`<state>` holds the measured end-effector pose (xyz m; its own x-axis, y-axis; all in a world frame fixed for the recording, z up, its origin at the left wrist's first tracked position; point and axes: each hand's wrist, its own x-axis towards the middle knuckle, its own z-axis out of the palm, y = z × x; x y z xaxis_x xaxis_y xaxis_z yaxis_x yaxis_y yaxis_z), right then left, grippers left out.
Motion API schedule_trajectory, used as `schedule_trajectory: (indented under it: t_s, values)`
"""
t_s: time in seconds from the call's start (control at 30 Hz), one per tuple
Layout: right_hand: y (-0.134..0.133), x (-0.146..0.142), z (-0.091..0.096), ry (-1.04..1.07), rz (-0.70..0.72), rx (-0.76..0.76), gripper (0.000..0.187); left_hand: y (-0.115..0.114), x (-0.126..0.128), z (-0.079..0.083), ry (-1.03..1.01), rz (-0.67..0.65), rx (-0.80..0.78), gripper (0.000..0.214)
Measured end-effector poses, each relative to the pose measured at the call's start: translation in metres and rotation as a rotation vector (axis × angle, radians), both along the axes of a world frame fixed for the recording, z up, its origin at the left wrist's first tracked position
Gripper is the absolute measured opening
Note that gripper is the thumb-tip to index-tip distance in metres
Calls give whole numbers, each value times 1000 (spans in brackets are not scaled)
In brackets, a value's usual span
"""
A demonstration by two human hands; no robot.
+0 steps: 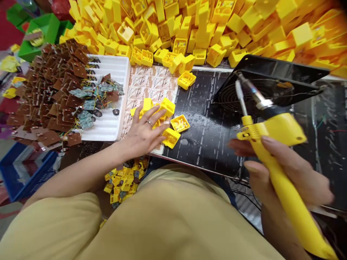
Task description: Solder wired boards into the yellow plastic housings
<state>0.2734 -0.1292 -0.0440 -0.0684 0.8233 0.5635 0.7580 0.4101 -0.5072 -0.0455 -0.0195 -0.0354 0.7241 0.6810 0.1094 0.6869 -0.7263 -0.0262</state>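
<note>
- The yellow tool [287, 191] is at the right, above the black mat [200, 148] and the bench's near edge; its long axis slants from lower right to upper left.
- Its two metal shafts [240, 96] point away from the person and leftward, near the black fan [267, 66].
- The right hand [300, 169] grasps the handle, thumb and fingers wrapped about it.
- The left hand [143, 133], palm down with fingers spread, lies over a cluster of yellow cases [170, 138]; whether it pinches one cannot be told.
- Beside that cluster, one case [180, 124] lies hollow side up.
- Farther left, brown circuit boards [54, 94] crowd a white tray [104, 133].
- Beyond, more yellow housings [203, 29] are heaped.
</note>
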Motion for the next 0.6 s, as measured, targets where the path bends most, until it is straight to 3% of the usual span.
schedule_trajectory:
  t_s: [0.1,0.2,0.33,0.47,0.6]
  values:
    - [29,-14,-2,-119,242,53,54,-16,-2,-1,-57,25,55,32]
    - [65,-28,-6,-190,358,24,26,-29,0,-3,-135,14,131,33]
    - [107,-48,-17,-272,523,-61,27,-34,8,-5,-149,-52,116,47]
    - [118,-51,-24,-305,516,-88,34,-32,14,-2,-56,-67,61,34]
    - [96,-38,-19,-392,408,-23,30,-30,15,4,-1,-54,60,28]
